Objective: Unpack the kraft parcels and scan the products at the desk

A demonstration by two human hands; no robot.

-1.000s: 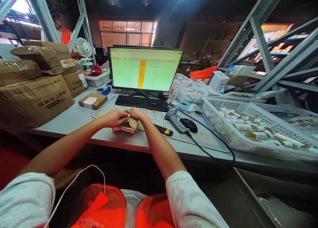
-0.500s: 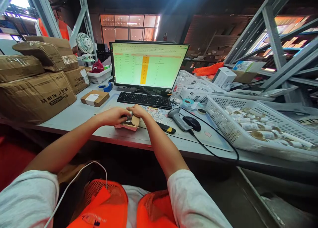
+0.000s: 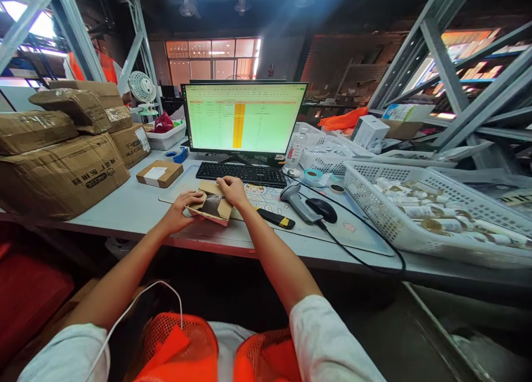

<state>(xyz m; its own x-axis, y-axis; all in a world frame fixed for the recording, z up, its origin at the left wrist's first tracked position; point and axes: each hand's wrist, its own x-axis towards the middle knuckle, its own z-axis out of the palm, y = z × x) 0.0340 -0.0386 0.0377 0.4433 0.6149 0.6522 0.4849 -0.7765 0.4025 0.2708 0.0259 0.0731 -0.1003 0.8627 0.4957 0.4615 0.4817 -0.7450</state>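
- Left hand point(image 3: 178, 214) has its fingers part-curled around the near-left corner of a small cardboard box point(image 3: 213, 205), apparently gripping it.
- Right hand point(image 3: 231, 191) lies on the box's upper flap with its fingers loosely together; whether it grips or only presses, I cannot tell.
- Between the hands, the box sits tilted on the desk mat with its flaps open and a dark inside showing; a pink strip point(image 3: 211, 219) runs along its lower edge.
- Just right of the right fingertips lies a cartoon-printed desk mat point(image 3: 260, 196), with a black-and-yellow box cutter point(image 3: 276, 218) on it.
- Farther right are a handheld barcode scanner point(image 3: 296, 203) and a black mouse point(image 3: 322, 210).
- Beyond the fingers stand a black keyboard point(image 3: 241, 174) and a monitor point(image 3: 243, 118) showing a spreadsheet.
- Left of the left hand, a small parcel point(image 3: 160, 174) lies near stacked cartons point(image 3: 62, 177).
- Far right of the hands, a white plastic basket point(image 3: 374, 204) holds rolled labels.
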